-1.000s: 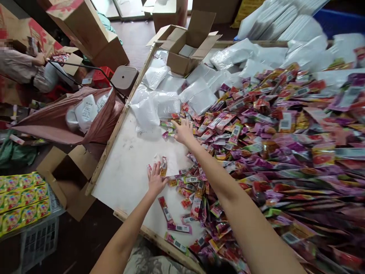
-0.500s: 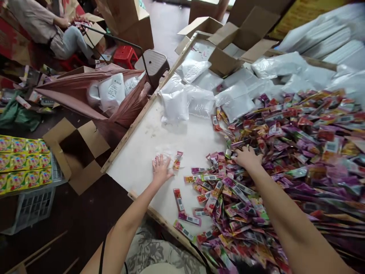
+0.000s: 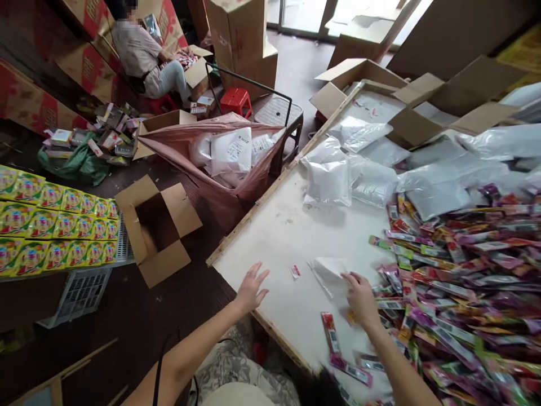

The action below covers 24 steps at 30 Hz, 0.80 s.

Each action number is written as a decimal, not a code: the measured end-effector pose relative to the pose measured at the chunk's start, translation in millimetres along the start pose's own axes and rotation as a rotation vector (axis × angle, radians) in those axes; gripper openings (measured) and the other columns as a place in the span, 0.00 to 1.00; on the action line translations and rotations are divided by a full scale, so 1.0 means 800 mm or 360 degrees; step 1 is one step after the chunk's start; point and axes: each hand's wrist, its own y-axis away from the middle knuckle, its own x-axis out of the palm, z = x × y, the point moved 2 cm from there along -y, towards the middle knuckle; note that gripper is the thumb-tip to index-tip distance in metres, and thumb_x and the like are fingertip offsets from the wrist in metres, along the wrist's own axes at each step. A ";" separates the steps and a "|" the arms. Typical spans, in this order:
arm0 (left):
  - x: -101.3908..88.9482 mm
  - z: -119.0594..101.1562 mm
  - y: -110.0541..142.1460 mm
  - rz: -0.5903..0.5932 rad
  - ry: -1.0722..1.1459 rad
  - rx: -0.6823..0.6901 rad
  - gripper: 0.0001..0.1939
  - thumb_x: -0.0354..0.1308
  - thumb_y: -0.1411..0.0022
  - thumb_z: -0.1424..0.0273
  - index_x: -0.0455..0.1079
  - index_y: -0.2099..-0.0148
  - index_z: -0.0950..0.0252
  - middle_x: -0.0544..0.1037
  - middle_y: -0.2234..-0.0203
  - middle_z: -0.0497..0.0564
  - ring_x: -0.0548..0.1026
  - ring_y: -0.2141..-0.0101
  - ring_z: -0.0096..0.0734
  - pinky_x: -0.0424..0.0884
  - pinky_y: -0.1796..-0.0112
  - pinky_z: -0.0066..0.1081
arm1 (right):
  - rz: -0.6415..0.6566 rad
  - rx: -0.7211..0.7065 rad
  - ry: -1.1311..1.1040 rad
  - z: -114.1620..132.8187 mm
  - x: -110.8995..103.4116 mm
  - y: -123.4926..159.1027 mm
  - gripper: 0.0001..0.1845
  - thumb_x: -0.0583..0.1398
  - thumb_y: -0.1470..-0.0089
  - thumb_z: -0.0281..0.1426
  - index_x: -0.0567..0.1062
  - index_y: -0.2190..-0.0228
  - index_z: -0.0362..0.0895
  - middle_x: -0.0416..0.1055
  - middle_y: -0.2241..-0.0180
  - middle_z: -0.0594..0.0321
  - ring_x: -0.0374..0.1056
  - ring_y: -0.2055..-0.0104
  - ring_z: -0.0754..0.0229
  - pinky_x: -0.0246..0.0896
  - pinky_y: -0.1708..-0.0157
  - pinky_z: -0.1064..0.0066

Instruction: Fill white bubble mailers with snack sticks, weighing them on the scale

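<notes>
My right hand (image 3: 360,296) pinches the edge of a thin, whitish plastic bag (image 3: 330,273), which lies flat and looks unfilled. Fingers spread, my left hand (image 3: 252,287) hovers over the near-left edge of the white tabletop (image 3: 270,237) with nothing in it. Between the hands lies a small red-and-white slip (image 3: 295,272). Just right of my right hand spreads a big heap of colourful slim sachets (image 3: 448,293). A few loose sachets (image 3: 331,334) lie in front of it, and one is partly hidden under my right hand.
Filled white pouches (image 3: 327,180) line the table's far side, beside an open carton (image 3: 426,113). Left of the wooden rim hangs a brown cloth sling (image 3: 211,160) with white bags. An open box (image 3: 158,225) and yellow packs (image 3: 54,217) stand left. A person (image 3: 143,56) sits far back.
My view has swung left. My right hand has left the sachet heap and taken hold of the plastic bag; my left hand has come off the tabletop beside a sachet.
</notes>
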 end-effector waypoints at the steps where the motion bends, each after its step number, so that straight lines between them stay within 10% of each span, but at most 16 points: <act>1: -0.022 0.023 0.018 -0.0084 0.0033 -0.0073 0.30 0.57 0.33 0.70 0.62 0.30 0.63 0.57 0.29 0.66 0.57 0.29 0.51 0.58 0.33 0.57 | -0.0048 0.0008 0.0003 -0.005 -0.009 0.005 0.27 0.49 0.50 0.27 0.79 0.53 0.40 0.71 0.49 0.42 0.69 0.45 0.42 0.66 0.41 0.49; 7: -0.122 0.138 0.102 -0.0586 0.0279 -0.0518 0.24 0.56 0.35 0.68 0.71 0.38 0.64 0.68 0.36 0.63 0.66 0.35 0.49 0.63 0.34 0.53 | 0.0098 0.0297 0.0346 -0.011 -0.042 0.053 0.22 0.53 0.49 0.36 0.81 0.62 0.38 0.76 0.57 0.39 0.73 0.49 0.37 0.67 0.45 0.49; 14: -0.129 0.207 0.233 -0.0902 0.0630 -0.1077 0.21 0.58 0.43 0.63 0.77 0.48 0.64 0.77 0.48 0.61 0.79 0.53 0.45 0.79 0.52 0.47 | 0.0102 0.0727 0.0816 0.005 -0.045 0.128 0.26 0.58 0.49 0.35 0.83 0.52 0.41 0.62 0.36 0.34 0.66 0.38 0.30 0.66 0.46 0.45; 19: -0.126 0.229 0.290 -0.0954 0.0771 -0.1224 0.20 0.62 0.49 0.59 0.78 0.56 0.66 0.81 0.54 0.62 0.82 0.57 0.47 0.77 0.48 0.48 | 0.0093 0.0488 0.0639 0.074 0.004 0.179 0.26 0.55 0.50 0.31 0.82 0.53 0.37 0.69 0.42 0.35 0.67 0.38 0.36 0.63 0.39 0.49; 24: -0.174 0.274 0.260 -0.0902 0.0996 -0.1266 0.18 0.65 0.50 0.60 0.78 0.59 0.66 0.82 0.55 0.63 0.82 0.56 0.48 0.77 0.50 0.47 | 0.0288 0.0599 0.0173 0.182 0.087 0.223 0.25 0.53 0.52 0.32 0.83 0.58 0.39 0.75 0.48 0.42 0.71 0.42 0.41 0.63 0.38 0.53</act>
